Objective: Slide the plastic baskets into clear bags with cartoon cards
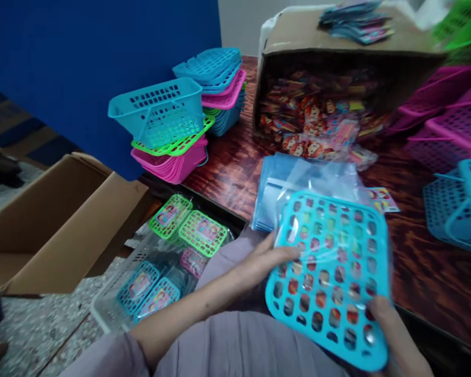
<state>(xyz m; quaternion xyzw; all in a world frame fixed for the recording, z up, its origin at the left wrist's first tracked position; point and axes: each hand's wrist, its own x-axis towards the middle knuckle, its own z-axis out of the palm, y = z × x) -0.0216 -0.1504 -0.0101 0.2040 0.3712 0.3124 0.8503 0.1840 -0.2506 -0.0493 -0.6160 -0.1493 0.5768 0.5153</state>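
Note:
Between my hands is a blue plastic basket [332, 272] in a clear plastic bag, its flat perforated side facing up. Colourful contents show through the holes. My left hand [272, 259] is closed on its left edge, with the thumb lying on top. At the lower right edge my right hand [394, 337] grips the basket, thumb on top and the other fingers mostly hidden beneath. Just behind it, a stack of clear bluish plastic bags [270, 183] lies on the dark wooden table [231, 167]. A printed card [382, 199] shows beside the stack.
Stacked baskets [168, 115] stand at the table's left edge, others [463, 120] at the right. A cardboard box [353, 52] on its side holds many printed packets [310, 115]. A grey crate [113, 298] with bagged baskets and an open carton [63, 220] are on my left.

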